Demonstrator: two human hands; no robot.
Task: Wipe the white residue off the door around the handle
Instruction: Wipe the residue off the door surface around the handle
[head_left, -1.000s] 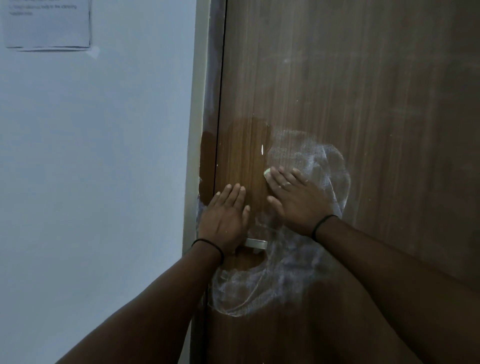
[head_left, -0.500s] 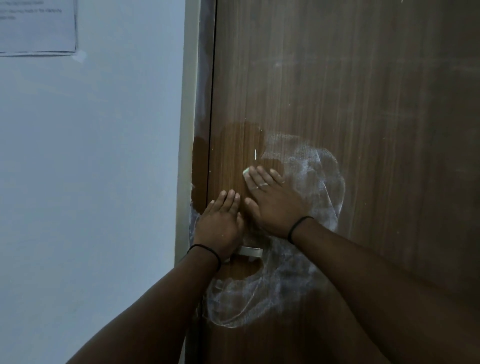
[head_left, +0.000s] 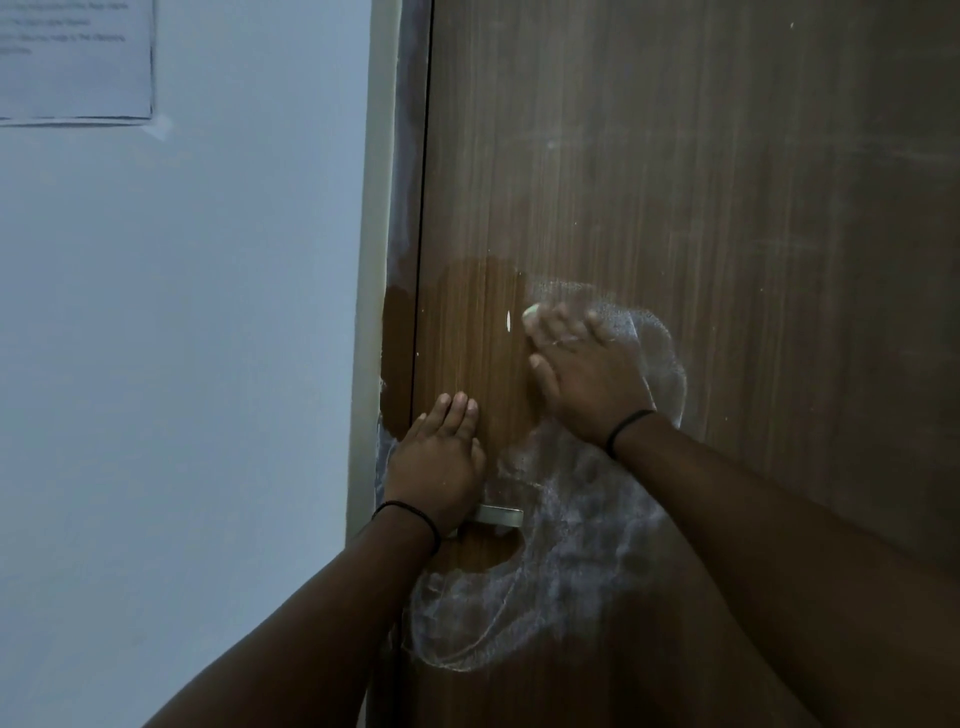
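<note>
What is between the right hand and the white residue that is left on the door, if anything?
Nothing visible. The right hand lies flat on the door, at the upper edge of the white residue, which runs down past the handle. The left hand rests beside it, above the handle.

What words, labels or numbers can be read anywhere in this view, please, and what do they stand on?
White paper sheet taped to the pale wall: several lines of printed text, too blurred to read.
Brown wooden door: no writing, only chalky white residue.
Silver metal handle: no visible marking.
</note>
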